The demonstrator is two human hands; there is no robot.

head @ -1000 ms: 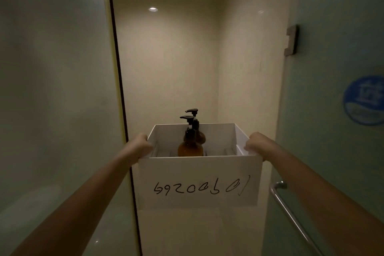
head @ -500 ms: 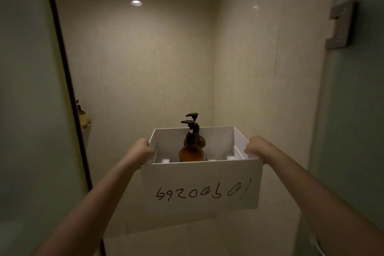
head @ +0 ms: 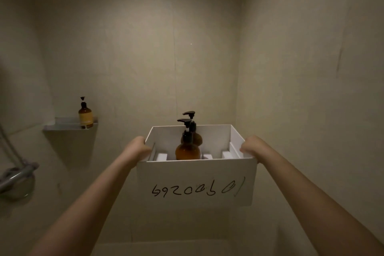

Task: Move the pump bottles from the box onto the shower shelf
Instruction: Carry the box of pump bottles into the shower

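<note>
Having stepped further in, we carry the box [head: 195, 181], left hand [head: 138, 147] and right hand [head: 251, 147] curled over its rims, pump bottles [head: 188, 149] inside; next, near the shower shelf [head: 68, 125] and free a hand.

Upside-down handwritten digits, roughly 109000269, on the white box [head: 182, 172] front.

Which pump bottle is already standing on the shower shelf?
The yellow-labelled bottle at left, on the shelf; the other two bottles stand in the white box.
</note>
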